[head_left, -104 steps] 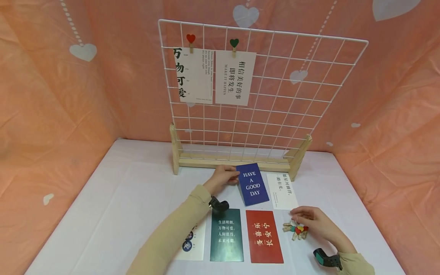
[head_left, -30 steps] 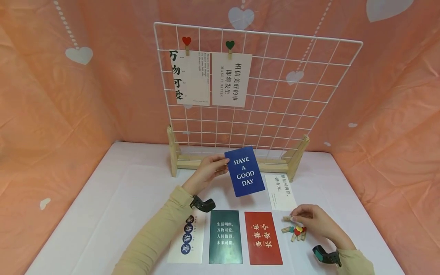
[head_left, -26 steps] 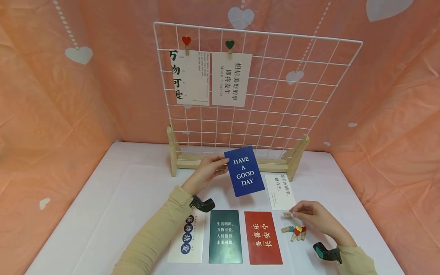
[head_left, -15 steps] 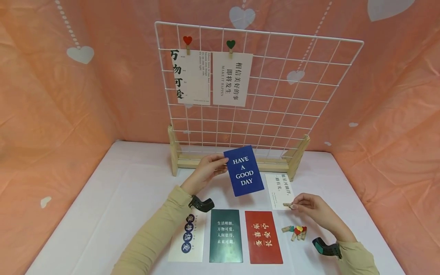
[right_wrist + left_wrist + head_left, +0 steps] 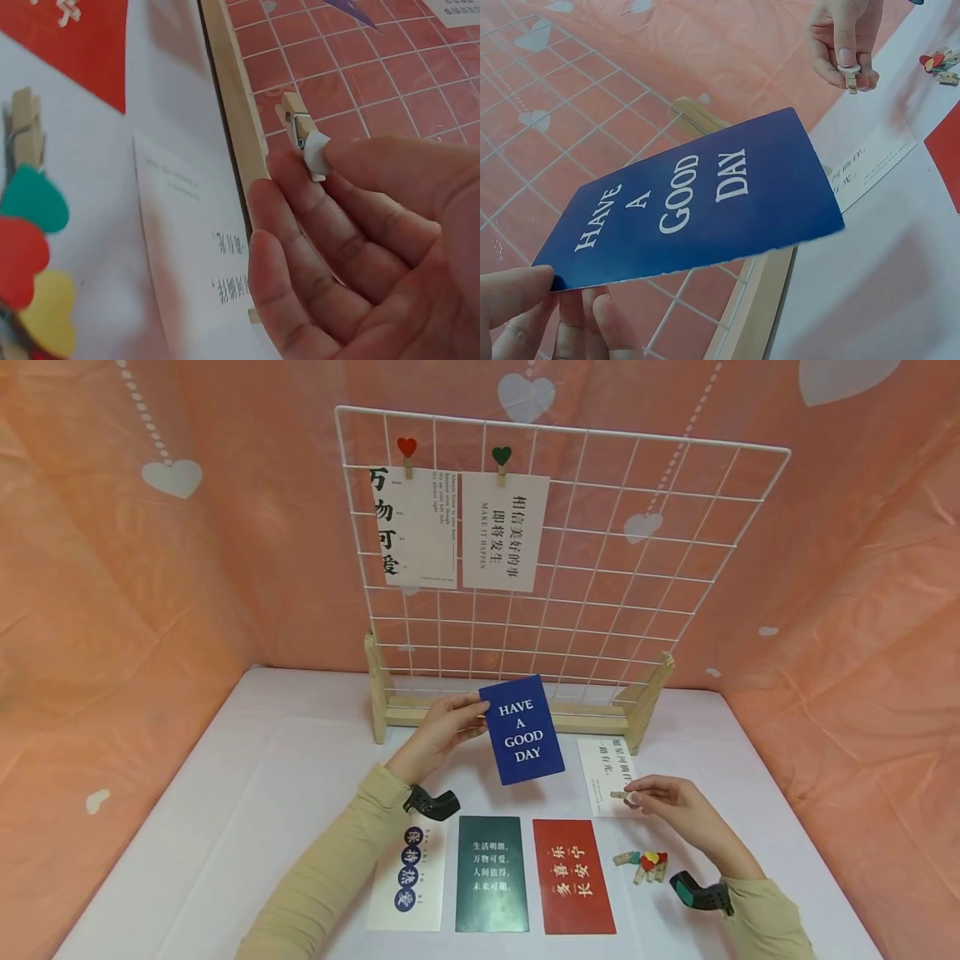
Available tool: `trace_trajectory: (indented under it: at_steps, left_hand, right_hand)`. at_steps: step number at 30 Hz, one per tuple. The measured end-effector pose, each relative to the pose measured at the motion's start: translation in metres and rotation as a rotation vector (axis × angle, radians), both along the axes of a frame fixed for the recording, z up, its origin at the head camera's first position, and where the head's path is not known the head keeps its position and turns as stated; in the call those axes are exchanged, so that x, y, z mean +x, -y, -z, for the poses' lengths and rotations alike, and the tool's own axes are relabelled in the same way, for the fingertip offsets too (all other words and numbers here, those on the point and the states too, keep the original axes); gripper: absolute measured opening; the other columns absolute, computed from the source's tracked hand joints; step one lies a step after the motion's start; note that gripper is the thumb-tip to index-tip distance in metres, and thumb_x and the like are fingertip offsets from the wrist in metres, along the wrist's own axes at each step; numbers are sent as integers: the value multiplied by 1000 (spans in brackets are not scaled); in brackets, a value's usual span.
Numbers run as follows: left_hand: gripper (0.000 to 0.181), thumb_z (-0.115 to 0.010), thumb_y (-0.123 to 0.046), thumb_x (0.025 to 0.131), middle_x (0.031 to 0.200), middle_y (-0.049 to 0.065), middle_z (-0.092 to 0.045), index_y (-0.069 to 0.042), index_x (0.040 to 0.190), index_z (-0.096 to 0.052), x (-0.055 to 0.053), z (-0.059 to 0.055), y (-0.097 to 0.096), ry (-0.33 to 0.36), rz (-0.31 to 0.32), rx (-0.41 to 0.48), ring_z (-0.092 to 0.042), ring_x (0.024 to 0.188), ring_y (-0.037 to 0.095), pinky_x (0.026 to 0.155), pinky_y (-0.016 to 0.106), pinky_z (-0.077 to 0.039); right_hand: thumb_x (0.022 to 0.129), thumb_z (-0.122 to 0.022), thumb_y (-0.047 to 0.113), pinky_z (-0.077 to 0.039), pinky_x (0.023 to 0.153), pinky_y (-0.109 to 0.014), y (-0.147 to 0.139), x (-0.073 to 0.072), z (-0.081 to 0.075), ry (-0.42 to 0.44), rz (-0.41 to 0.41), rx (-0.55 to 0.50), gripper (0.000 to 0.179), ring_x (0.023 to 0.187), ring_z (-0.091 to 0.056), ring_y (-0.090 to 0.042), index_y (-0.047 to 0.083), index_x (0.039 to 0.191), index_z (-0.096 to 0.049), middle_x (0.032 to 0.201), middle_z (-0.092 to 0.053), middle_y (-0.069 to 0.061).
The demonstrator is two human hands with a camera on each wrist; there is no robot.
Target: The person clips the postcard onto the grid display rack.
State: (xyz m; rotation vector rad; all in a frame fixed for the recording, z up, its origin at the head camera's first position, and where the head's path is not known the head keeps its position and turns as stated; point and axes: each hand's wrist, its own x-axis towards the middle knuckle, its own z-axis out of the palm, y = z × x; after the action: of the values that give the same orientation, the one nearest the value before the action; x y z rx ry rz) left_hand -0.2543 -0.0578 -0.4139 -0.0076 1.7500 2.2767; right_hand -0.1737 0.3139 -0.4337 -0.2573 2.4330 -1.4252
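Observation:
My left hand [image 5: 442, 733] pinches the upper left edge of a blue card [image 5: 522, 729] lettered "HAVE A GOOD DAY". The card is raised off the table before the foot of the white wire grid [image 5: 600, 552]; in the left wrist view the thumb lies over its corner. Between thumb and fingers, my right hand [image 5: 686, 814] pinches a small wooden clothespin [image 5: 300, 131] with a white heart on it. That hand is above the right end of a white card [image 5: 606, 777] lying on the table. Two white cards [image 5: 504, 531] hang on the grid from clothespins with red and green hearts.
A white card with dark round dots [image 5: 405, 885], a green card [image 5: 492, 874] and a red card [image 5: 574, 877] lie in a row at the front. Several heart clothespins [image 5: 645, 864] are heaped right of them. Wooden feet [image 5: 648, 702] support the grid.
My left hand has lifted the blue card off the table and moved it a little left. My right hand has taken a clothespin from the heap and moved up and left with it.

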Motion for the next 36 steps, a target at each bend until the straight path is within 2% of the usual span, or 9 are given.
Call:
trace_trajectory:
  at_steps: [4, 9, 16, 24, 29, 36]
  left_hand:
    - [26, -60, -9, 95, 92, 7, -66, 5, 117, -59, 0, -3, 3, -8, 0, 8, -62, 82, 17, 83, 31, -54]
    - [26, -58, -8, 96, 93, 7, -64, 6, 118, -58, 0, -6, 8, -33, 9, 17, -61, 83, 17, 81, 28, -54]
    - [26, -58, -10, 96, 94, 7, -65, 5, 118, -57, 0, -11, 14, -46, 13, 24, -61, 84, 18, 81, 29, -53]
    - [25, -58, -12, 97, 94, 6, -63, 3, 117, -57, -2, -15, 17, -38, -11, 16, -60, 83, 17, 77, 28, -53]
    - [23, -58, -11, 96, 91, 5, -63, 2, 116, -58, -3, -20, 17, -49, -20, 28, -59, 82, 17, 76, 26, -53]
    - [24, -61, -11, 95, 94, 5, -64, 2, 116, -59, -3, -29, 13, -59, -13, 53, -59, 84, 17, 81, 27, -52]
  right_hand:
    - [95, -62, 23, -54, 83, -31, 4, -4, -1, -6, 7, -22, 33, 99, -61, -32, -2, 117, -61, 113, -64, -20]
    - [96, -61, 18, -55, 83, -37, 9, -11, -3, -57, -4, -42, 31, 98, -60, -36, -5, 116, -60, 112, -62, -26]
    - [95, -62, 21, -53, 86, -42, 18, -20, -9, -64, -13, -59, 33, 99, -61, -40, -5, 115, -61, 110, -63, -25]
    - [93, -65, 21, -53, 86, -43, 26, -25, -15, -90, -4, -66, 37, 96, -64, -35, -7, 117, -63, 109, -66, -17]
    - [95, -61, 20, -53, 86, -41, 29, -29, -19, -114, -19, -80, 36, 97, -64, -31, -5, 120, -62, 113, -65, -19]
    - [94, -63, 25, -51, 91, -41, 32, -34, -29, -86, -8, -98, 40, 102, -61, -35, -3, 123, -60, 117, -62, -21]
